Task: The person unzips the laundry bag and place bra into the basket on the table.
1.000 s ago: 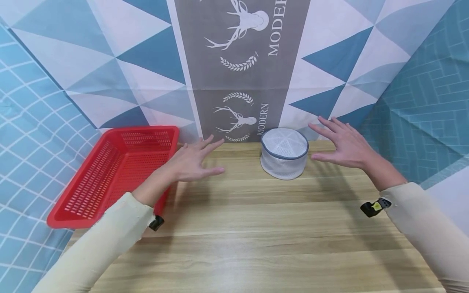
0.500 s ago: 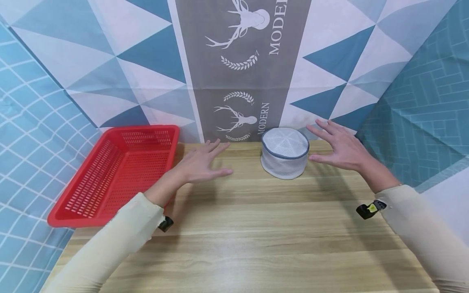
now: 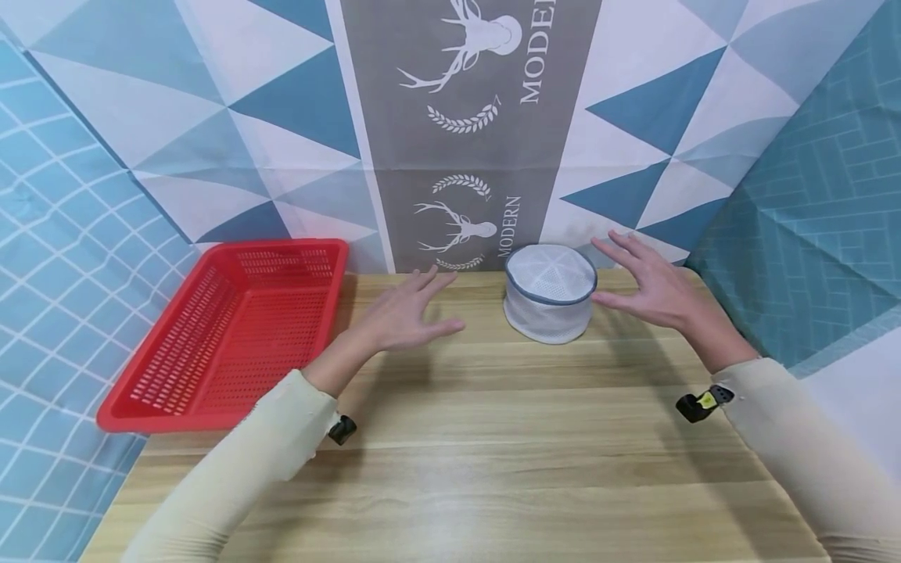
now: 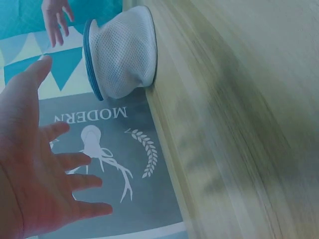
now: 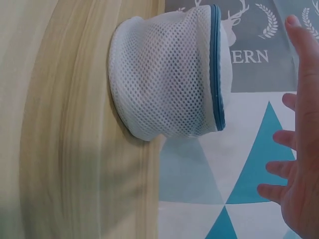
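A white mesh laundry bag (image 3: 549, 301), round like a drum with a blue-grey zipper around its top edge, stands upright near the back of the table. Just to its right is my right hand (image 3: 651, 283), fingers spread and thumb by the bag's upper side in the head view. My left hand (image 3: 407, 311) hovers further off on the bag's left, fingers spread and holding nothing. From the left wrist, the mesh bag (image 4: 122, 55) shows beyond my thumb. In the right wrist view, the bag's mesh side (image 5: 164, 74) faces my right hand (image 5: 304, 134), whose palm holds nothing.
A red plastic basket (image 3: 271, 320) with slotted walls sits at the left of the wooden table (image 3: 479, 453). Behind the table hangs a patterned cloth (image 3: 464, 141) with triangles and deer heads. Blue tiled-pattern cloths border both sides.
My left hand has moved right, away from the red basket and toward the mesh bag. The right hand has shifted slightly left, closer to the bag. The bag stays in place.
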Motion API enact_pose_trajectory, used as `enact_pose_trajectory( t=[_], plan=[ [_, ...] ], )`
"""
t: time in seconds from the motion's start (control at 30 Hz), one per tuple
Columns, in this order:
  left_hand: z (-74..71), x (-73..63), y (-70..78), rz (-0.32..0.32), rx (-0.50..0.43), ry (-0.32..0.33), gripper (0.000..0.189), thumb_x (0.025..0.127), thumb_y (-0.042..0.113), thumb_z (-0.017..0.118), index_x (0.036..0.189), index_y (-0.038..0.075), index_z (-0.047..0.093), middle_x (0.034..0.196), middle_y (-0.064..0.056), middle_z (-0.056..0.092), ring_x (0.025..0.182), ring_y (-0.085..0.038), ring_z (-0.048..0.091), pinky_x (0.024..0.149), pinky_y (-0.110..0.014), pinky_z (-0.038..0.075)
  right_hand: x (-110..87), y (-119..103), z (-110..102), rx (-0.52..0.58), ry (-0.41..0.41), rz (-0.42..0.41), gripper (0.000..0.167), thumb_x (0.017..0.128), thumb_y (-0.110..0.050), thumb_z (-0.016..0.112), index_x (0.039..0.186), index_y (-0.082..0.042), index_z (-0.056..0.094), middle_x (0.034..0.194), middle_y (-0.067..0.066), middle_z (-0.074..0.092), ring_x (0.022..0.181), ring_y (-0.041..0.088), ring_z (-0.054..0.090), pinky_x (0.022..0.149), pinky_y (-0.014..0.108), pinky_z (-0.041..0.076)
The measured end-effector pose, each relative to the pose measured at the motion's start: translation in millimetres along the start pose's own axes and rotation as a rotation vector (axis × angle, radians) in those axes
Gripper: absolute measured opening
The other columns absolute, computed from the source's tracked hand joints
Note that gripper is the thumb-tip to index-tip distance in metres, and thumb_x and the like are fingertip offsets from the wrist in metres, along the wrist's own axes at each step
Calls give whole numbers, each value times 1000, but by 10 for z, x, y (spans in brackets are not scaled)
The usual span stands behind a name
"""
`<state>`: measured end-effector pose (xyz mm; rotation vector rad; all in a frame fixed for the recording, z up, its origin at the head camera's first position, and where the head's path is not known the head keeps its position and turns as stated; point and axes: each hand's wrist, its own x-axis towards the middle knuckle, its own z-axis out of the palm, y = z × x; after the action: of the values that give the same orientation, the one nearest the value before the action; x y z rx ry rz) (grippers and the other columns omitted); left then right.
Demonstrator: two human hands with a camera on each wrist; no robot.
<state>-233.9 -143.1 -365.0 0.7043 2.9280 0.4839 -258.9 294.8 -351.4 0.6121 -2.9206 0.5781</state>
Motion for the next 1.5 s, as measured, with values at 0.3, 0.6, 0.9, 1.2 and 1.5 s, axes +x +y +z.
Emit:
enact_pose_trajectory(
  t=[0.3, 0.6, 0.9, 1.2, 1.5],
  plan=[
    [44, 38, 48, -11, -51, 30, 93, 101, 75, 59, 179, 35, 29, 191, -15, 19, 174, -55, 21, 129, -86, 30, 24, -9, 140, 53, 53, 81, 95, 97, -50, 78, 178, -26, 36, 188, 22, 26, 172, 56, 24, 128, 88, 27],
    [158, 122, 105, -7, -112, 44, 92, 101, 76, 59, 178, 35, 31, 190, -15, 21, 175, -52, 22, 127, -87, 32, 11, 1, 197, 96, 67, 114, 93, 100, -55, 75, 178, -27, 34, 187, 23, 27, 169, 59, 29, 124, 92, 26],
    [252, 162, 163, -3, -181, 55, 92, 102, 73, 60, 178, 31, 32, 190, -14, 23, 176, -47, 25, 128, -84, 34, 20, -13, 272, 131, 93, 122, 91, 101, -55, 74, 178, -25, 34, 187, 22, 28, 169, 58, 29, 126, 90, 26],
    [359, 209, 203, -8, -226, 54, 88, 105, 69, 59, 179, 32, 28, 191, -13, 19, 176, -47, 23, 126, -87, 32, 28, -10, 318, 171, 105, 153, 91, 102, -54, 73, 179, -26, 33, 188, 23, 25, 171, 57, 26, 127, 89, 24],
    [401, 259, 267, 0, -279, 43, 88, 105, 69, 57, 180, 33, 27, 192, -11, 15, 178, -44, 18, 130, -86, 25, 17, 35, 373, 211, 167, 147, 86, 105, -52, 72, 177, -21, 36, 184, 26, 33, 168, 56, 34, 125, 84, 36]
  ],
)
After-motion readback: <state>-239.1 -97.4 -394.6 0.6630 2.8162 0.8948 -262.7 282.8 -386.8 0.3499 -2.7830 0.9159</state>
